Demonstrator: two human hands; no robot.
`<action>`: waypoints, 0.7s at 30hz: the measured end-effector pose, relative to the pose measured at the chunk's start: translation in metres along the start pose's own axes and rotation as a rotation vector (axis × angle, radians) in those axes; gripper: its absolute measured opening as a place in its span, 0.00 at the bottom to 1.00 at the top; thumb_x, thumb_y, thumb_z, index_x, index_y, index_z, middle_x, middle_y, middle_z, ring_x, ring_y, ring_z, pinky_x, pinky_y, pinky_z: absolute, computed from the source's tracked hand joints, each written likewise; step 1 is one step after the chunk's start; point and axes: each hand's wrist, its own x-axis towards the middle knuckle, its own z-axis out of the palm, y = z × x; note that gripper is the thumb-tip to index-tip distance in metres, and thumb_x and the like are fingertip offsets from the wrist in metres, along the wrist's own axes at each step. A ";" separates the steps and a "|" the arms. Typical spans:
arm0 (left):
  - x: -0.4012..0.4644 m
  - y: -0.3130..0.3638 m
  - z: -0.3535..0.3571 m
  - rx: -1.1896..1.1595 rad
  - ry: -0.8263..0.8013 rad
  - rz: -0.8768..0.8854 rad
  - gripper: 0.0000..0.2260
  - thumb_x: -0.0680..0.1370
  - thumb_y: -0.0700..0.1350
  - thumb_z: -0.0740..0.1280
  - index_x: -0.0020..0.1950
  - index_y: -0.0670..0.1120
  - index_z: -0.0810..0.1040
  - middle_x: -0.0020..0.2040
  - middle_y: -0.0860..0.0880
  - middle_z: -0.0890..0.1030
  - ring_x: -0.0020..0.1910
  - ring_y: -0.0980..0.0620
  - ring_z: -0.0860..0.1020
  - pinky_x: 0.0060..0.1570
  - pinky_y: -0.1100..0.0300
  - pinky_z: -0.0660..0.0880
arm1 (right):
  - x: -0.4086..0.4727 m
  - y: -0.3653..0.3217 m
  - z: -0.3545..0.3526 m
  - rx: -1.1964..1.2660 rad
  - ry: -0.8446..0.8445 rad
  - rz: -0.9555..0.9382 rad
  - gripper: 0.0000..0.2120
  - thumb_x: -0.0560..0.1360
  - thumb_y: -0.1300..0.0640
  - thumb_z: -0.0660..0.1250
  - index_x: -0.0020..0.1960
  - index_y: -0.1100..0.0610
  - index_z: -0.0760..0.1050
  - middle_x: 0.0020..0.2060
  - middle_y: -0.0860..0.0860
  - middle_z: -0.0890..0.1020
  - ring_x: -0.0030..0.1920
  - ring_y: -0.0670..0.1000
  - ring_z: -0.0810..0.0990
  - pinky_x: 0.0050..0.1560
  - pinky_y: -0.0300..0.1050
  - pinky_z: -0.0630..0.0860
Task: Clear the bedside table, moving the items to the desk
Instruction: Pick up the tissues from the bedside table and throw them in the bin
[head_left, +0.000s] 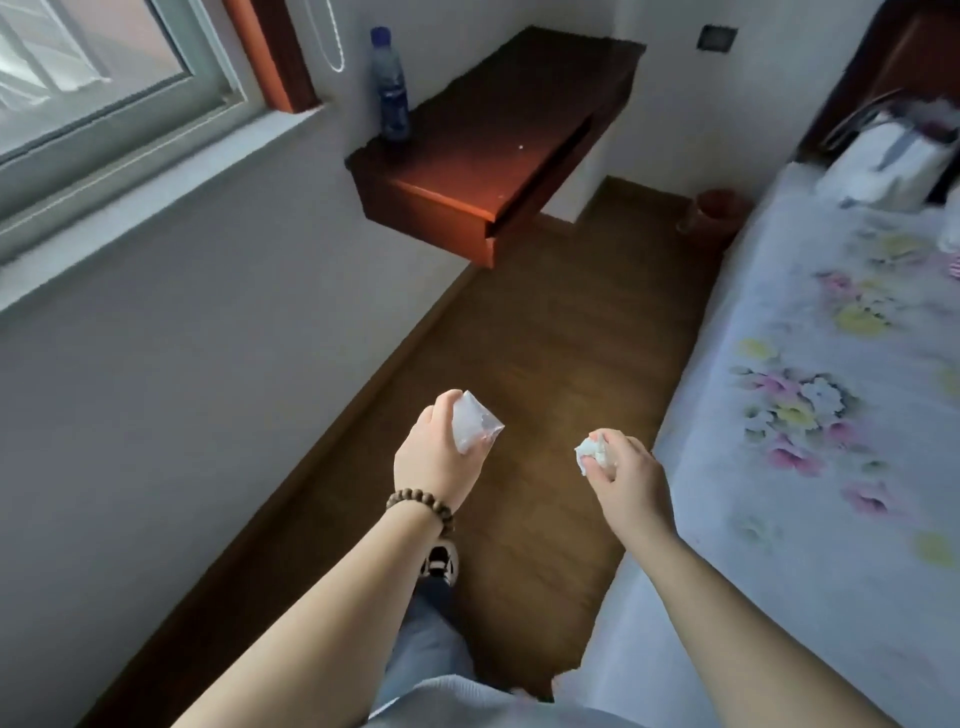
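1. I saw both hands out in front over the floor (545, 364), in the aisle between the wall (208, 364) and the bed (831, 389).
2. Left hand (436, 452): fingers curled round a small clear packet (475, 422), thumb side pressed to its flat face. One corner stuck out past the grip. A bead bracelet (423, 506) sat on that wrist.
3. Right hand (626, 475): fingertips bunched together, pinching a crumpled white wad (592, 451), likely tissue. Most of it poked out ahead of the knuckles.
4. Both items were in the air, well short of the wooden shelf-desk (493, 150) on the far wall. I took that for the desk; the frame did not settle it.
5. A bottle (389, 85) stood upright at the desk's left back corner, near the window (104, 78). The rest of the top looked bare.
6. Handling, my judgement: the packet looked light, soft and slick, so a pinch across the flat faces should suit better than the edge. Contents unreadable.
7. The wad looked near weightless and compressible. Any light pinch should hold; the risk is bits shedding or it drifting when let go.
8. Neither looked fragile. Both should be set down low, not tossed.
9. A bag (893, 156) lay at the head of the bed, blurred. A small bin (719, 205) stood on the floor past the desk.
10. The bedside table was not in view, so I could not tell what remained there.
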 end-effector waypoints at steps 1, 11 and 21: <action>0.022 0.009 0.007 -0.006 -0.027 0.024 0.25 0.75 0.57 0.66 0.70 0.54 0.65 0.64 0.51 0.75 0.55 0.50 0.78 0.52 0.55 0.77 | 0.014 0.004 -0.002 -0.001 0.026 0.034 0.11 0.75 0.56 0.66 0.57 0.53 0.74 0.52 0.50 0.78 0.46 0.49 0.76 0.42 0.40 0.75; 0.266 0.104 0.077 -0.023 -0.222 0.262 0.25 0.75 0.58 0.66 0.70 0.54 0.65 0.64 0.51 0.75 0.58 0.48 0.77 0.56 0.53 0.76 | 0.216 0.027 -0.024 -0.003 0.215 0.298 0.11 0.75 0.56 0.67 0.57 0.54 0.75 0.48 0.52 0.79 0.46 0.54 0.77 0.42 0.43 0.72; 0.463 0.245 0.155 -0.038 -0.367 0.368 0.25 0.74 0.59 0.65 0.69 0.56 0.64 0.63 0.51 0.75 0.51 0.48 0.80 0.49 0.51 0.80 | 0.419 0.060 -0.089 -0.008 0.466 0.407 0.13 0.75 0.57 0.67 0.58 0.58 0.76 0.48 0.55 0.80 0.47 0.56 0.77 0.44 0.40 0.68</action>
